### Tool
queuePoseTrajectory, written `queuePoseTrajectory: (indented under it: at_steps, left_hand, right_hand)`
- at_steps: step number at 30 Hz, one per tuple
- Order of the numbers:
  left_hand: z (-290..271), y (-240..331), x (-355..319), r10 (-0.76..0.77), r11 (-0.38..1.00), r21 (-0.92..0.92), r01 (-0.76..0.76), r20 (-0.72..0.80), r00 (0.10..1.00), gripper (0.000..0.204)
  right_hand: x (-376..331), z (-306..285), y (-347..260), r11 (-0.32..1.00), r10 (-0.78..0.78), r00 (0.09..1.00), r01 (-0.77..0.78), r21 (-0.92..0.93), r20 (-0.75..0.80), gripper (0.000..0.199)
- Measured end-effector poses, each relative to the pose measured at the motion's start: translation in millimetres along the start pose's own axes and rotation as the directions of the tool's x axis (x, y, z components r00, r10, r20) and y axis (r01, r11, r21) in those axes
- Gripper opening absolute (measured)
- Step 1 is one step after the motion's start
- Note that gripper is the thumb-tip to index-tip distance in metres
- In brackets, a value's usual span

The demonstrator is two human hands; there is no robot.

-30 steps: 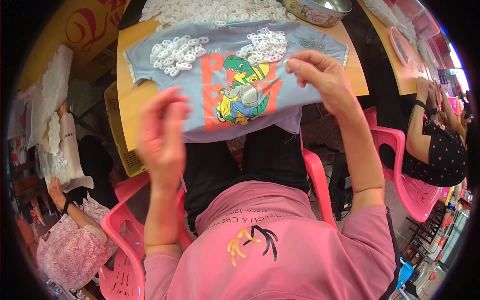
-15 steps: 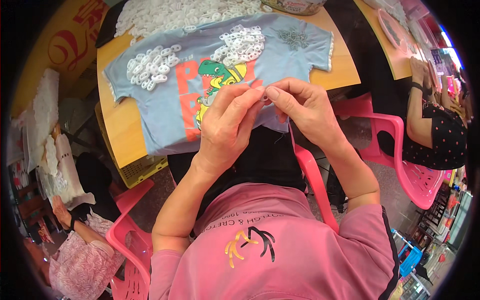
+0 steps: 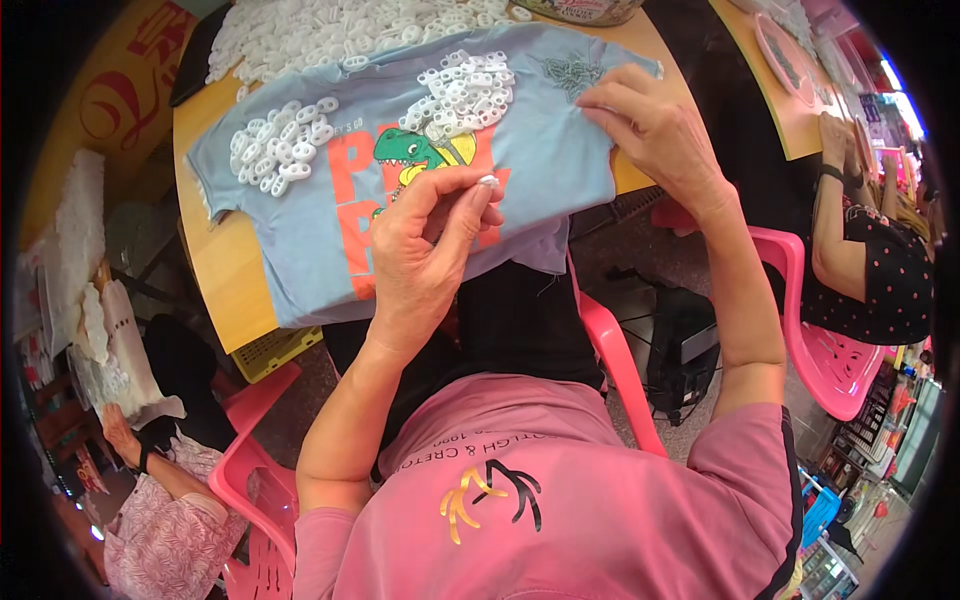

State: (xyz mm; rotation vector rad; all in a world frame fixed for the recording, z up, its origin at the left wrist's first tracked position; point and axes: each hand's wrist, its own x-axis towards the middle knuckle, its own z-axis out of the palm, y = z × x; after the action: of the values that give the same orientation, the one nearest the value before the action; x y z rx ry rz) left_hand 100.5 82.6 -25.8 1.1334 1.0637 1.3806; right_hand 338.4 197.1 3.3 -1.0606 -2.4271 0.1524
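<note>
Piece, white, in left hand: one

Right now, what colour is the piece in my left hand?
The piece is white; the head view shows it best.

My left hand is hiding most of the white piece I'm pinching; only a bit is showing. It's also blocking part of the dinosaur print. My right hand is hanging by the grey-green bits (too small to tell apart); I'm not seeing whether they're touching. Top edge is cutting off the tin and the big white heap.
</note>
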Motion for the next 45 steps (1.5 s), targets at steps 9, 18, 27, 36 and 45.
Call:
queuePoseTrajectory:
  at_steps: [9,18,27,36,45]
  left_hand:
    - [-0.6,1.2,-0.4,-0.029,1.0,0.004,0.029,0.015,0.999,0.012]
    - [-2.6,-1.1,0.3,0.009,0.998,0.062,-0.012,0.043,0.999,0.01]
    - [-3.6,-4.0,0.4,0.029,0.993,0.113,-0.034,0.041,0.999,0.008]
    - [-2.5,-6.0,1.0,0.052,0.991,0.118,-0.056,0.038,0.998,0.008]
    - [-3.4,-5.4,0.2,0.046,0.991,0.127,-0.051,0.042,0.998,0.008]
  right_hand:
    - [-1.2,-6.6,-2.2,0.999,-0.046,0.993,0.047,-0.014,0.106,0.011]
    - [28.0,21.7,-12.3,1.0,-0.006,0.997,0.006,0.009,-0.082,0.01]
    - [45.8,36.2,-14.3,0.998,-0.012,0.998,0.008,-0.064,-0.055,0.012]
    - [48.4,39.6,-8.1,0.996,-0.063,0.997,0.061,-0.06,-0.033,0.014]
    - [49.3,5.7,-18.0,0.994,0.036,0.994,-0.024,0.109,-0.107,0.015]
